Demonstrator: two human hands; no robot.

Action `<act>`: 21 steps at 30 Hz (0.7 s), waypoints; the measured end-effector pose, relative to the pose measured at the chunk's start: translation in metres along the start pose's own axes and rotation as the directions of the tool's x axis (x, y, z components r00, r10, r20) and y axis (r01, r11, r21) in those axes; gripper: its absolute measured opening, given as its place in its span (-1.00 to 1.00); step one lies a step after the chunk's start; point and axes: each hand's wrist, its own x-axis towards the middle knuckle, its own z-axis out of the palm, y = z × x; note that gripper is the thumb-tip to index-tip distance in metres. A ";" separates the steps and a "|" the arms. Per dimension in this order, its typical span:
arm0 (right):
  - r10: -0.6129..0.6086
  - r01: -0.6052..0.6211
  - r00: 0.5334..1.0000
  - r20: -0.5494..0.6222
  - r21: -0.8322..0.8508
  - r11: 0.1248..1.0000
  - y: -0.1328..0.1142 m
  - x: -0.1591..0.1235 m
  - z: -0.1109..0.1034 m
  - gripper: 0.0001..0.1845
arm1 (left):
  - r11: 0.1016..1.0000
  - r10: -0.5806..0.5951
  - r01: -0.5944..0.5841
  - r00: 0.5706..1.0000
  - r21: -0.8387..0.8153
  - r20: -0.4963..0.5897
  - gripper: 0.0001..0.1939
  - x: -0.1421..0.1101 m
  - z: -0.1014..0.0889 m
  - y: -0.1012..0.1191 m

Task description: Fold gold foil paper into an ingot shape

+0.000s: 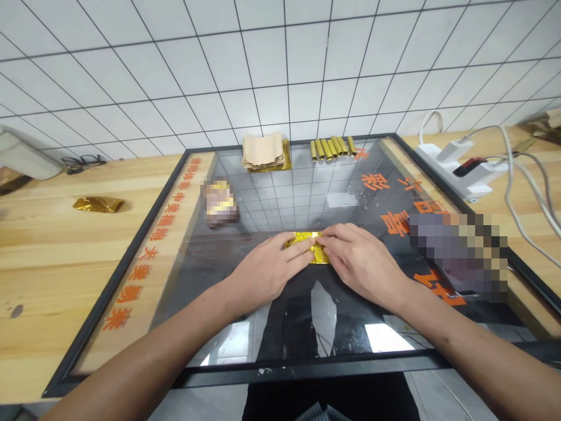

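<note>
A small piece of gold foil paper (pixel 310 245) lies on the dark glass top in front of me, its middle showing between my hands. My left hand (pixel 272 263) presses on its left part, thumb and fingers closed in on the foil. From the right, my right hand (pixel 362 257) grips the foil's other side with bunched fingertips close to those of the left. Both hands cover the ends of the sheet. Toward the back, a stack of brown and gold paper sheets (pixel 263 153) sits beside a row of several rolled gold tubes (pixel 333 148).
A blurred-out packet (pixel 220 203) rests on the glass at left, and a blurred-out dark object (pixel 458 254) at right. Crumpled gold foil (pixel 98 204) lies on the wooden table (pixel 39 245). A white power strip (pixel 456 169) with cables stands back right, against the tiled wall (pixel 307 64).
</note>
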 end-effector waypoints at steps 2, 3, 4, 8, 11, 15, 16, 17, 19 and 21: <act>-0.006 0.006 1.000 0.003 -0.009 1.000 0.000 0.000 -0.001 -0.67 | 1.000 -0.007 0.007 1.000 -0.011 0.003 -0.53 0.000 0.000 0.001; -0.007 0.007 1.000 0.008 -0.012 1.000 0.000 0.000 -0.001 -0.66 | 1.000 -0.010 0.010 1.000 -0.020 0.002 -0.52 0.000 0.000 0.001; -0.007 0.007 1.000 0.014 -0.013 1.000 0.001 0.001 -0.001 -0.65 | 0.999 -0.013 0.013 1.000 -0.030 -0.004 -0.51 0.000 0.000 0.002; -0.003 0.003 0.999 0.037 0.004 1.000 0.003 0.001 -0.002 -0.63 | 0.997 -0.062 0.058 0.994 -0.044 -0.088 -0.49 -0.001 0.000 0.004; -0.006 0.006 0.999 0.041 0.009 1.000 0.003 0.000 -0.001 -0.64 | 0.998 -0.050 0.046 0.996 -0.052 -0.077 -0.47 0.000 -0.002 0.004; 0.000 -0.001 0.999 0.048 0.009 1.000 0.004 0.000 -0.001 -0.63 | 0.999 -0.016 0.016 1.000 -0.047 -0.006 -0.47 0.002 -0.002 0.002; 0.002 -0.002 0.999 0.049 0.006 1.000 0.004 0.000 0.000 -0.62 | 0.999 -0.020 0.020 1.000 -0.040 -0.011 -0.48 0.002 -0.002 0.002; 0.003 -0.003 0.999 0.048 0.001 1.000 0.004 0.000 0.000 -0.61 | 0.999 -0.022 0.021 1.000 -0.034 -0.019 -0.49 0.002 -0.001 0.002; 0.001 0.000 0.999 0.046 -0.015 1.000 0.004 0.000 0.000 -0.59 | 0.999 -0.025 0.024 0.999 -0.027 -0.033 -0.49 0.001 0.000 0.002; -0.003 0.004 0.999 0.045 -0.034 0.999 0.005 0.000 0.001 -0.57 | 0.999 -0.030 0.029 0.999 -0.023 -0.035 -0.50 0.001 0.000 0.003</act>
